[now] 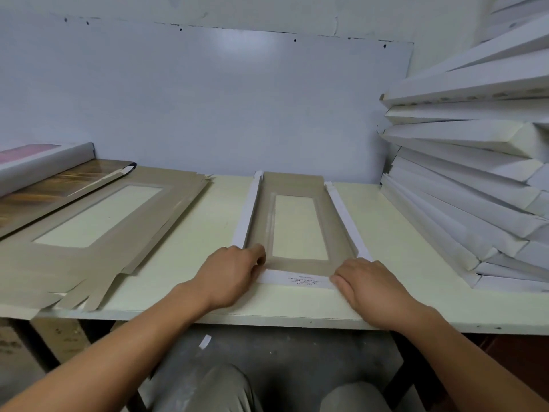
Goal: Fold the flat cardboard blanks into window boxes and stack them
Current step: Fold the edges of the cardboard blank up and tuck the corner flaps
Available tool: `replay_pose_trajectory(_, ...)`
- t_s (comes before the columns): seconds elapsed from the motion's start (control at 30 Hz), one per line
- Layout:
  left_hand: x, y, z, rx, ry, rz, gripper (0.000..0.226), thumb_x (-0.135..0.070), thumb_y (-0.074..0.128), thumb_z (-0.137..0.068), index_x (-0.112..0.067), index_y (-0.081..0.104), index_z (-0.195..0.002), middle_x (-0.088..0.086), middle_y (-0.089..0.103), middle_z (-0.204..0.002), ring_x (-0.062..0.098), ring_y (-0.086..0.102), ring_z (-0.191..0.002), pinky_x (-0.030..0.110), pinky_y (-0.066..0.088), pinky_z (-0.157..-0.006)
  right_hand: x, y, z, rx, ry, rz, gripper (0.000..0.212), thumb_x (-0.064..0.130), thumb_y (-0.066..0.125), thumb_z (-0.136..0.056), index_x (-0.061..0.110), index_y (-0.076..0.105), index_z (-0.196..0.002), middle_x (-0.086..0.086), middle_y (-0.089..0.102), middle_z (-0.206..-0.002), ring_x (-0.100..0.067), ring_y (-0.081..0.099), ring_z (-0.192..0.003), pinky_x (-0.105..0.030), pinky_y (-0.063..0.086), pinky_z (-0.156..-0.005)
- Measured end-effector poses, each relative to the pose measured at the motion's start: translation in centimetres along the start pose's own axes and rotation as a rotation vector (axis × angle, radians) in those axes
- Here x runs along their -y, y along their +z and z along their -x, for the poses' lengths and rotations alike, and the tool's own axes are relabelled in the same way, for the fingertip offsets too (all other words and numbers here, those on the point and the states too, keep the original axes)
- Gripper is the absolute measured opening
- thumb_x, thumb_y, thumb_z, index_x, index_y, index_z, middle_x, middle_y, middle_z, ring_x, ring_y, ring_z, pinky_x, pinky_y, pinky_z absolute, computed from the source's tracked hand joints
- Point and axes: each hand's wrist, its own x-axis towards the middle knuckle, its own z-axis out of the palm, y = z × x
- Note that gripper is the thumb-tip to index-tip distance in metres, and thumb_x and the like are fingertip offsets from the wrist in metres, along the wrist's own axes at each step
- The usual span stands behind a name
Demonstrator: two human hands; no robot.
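Step in hand: forming the near end of the box (300,227), which lies window-up in the middle of the table (401,263); both long side walls are already raised, and the near end flap (294,279), white with small print, is being turned up.
Left hand: left hand (230,270) is at the near left corner, fingers curled and pinching the flap against the side wall.
Right hand: right hand (367,282) is on the near right corner, fingers bent over the flap's end; how firmly it grips I cannot tell.
Next move: likely stand the flap upright and tuck its corner tabs inside the side walls; both corners need to go in together, or the wall may spring back.
Blanks: flat blanks (98,221) lie overlapped at the left, one window showing.
Finished stack: folded boxes (463,179) lean in a tall pile at the right, close to the working box.
In the way: that pile crowds the right edge; little room beside the box.
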Motion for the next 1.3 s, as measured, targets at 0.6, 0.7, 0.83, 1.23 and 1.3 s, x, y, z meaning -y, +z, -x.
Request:
replay_pose_trajectory(0.6, -1.1, 1.5, 0.2, 0.214, 0.063, -0.473, 0.054, -0.04, 0.015, -0.105, -0.013, 0.038, -0.147, 0.009, 0.02, -0.16, 0.027, -0.002, -0.151, 0.058, -0.002, -0.118, 2.5, 3.3, -3.8, 0.357, 0.059, -0.202, 0.076, 0.065, 0.003, -0.097, 0.021, -0.015, -0.156, 0.007, -0.02, -0.164, -0.009, -0.021, -0.149, -0.042, -0.011, -0.121)
replay_pose_trajectory(0.7, -0.7, 1.2, 0.5, 0.219, 0.054, -0.526, 0.049, -0.034, 0.02, -0.105, -0.011, 0.042, -0.142, 0.011, 0.033, -0.153, 0.029, 0.004, -0.15, 0.06, -0.001, -0.117, 0.5, 3.0, -3.1, 0.38, 0.114, -0.142, 0.083, 0.072, -0.001, -0.092, 0.021, -0.015, -0.156, 0.008, -0.019, -0.164, -0.008, -0.019, -0.149, -0.041, -0.011, -0.122)
replay_pose_trajectory(0.83, -3.6, 1.1, -1.5, 0.208, 0.094, -0.509, 0.032, -0.013, 0.035, -0.096, -0.012, 0.058, -0.118, 0.013, 0.054, -0.125, 0.033, 0.037, -0.131, 0.059, 0.005, -0.117, -0.3, 2.1, -4.2, 0.346, 0.031, -0.047, 0.068, 0.06, 0.002, -0.099, 0.025, 0.017, -0.155, 0.006, 0.018, -0.162, -0.015, 0.004, -0.152, -0.052, -0.01, -0.12)
replay_pose_trajectory(1.23, -2.4, -0.8, 0.7, 0.226, 0.449, 0.145, 0.025, 0.001, 0.052, -0.072, -0.017, 0.057, -0.089, 0.002, 0.044, -0.121, 0.021, 0.039, -0.111, 0.035, 0.037, -0.093, -11.2, 1.0, -6.9, 0.295, -0.053, 0.157, 0.088, -0.012, 0.035, -0.082, 0.036, 0.023, -0.155, 0.013, 0.006, -0.165, -0.016, 0.004, -0.152, -0.03, 0.037, -0.1)
replay_pose_trajectory(1.3, -0.1, -2.1, 1.7, 0.314, 0.506, 0.192, 0.02, -0.001, 0.058, -0.075, -0.019, 0.058, -0.083, -0.004, 0.044, -0.123, 0.017, 0.037, -0.121, 0.031, 0.037, -0.096, -11.2, 1.2, -7.1, 0.205, -0.136, 0.272, 0.073, -0.002, 0.039, -0.09, 0.038, 0.03, -0.151, 0.013, 0.015, -0.163, -0.017, 0.011, -0.15, -0.029, 0.041, -0.09)
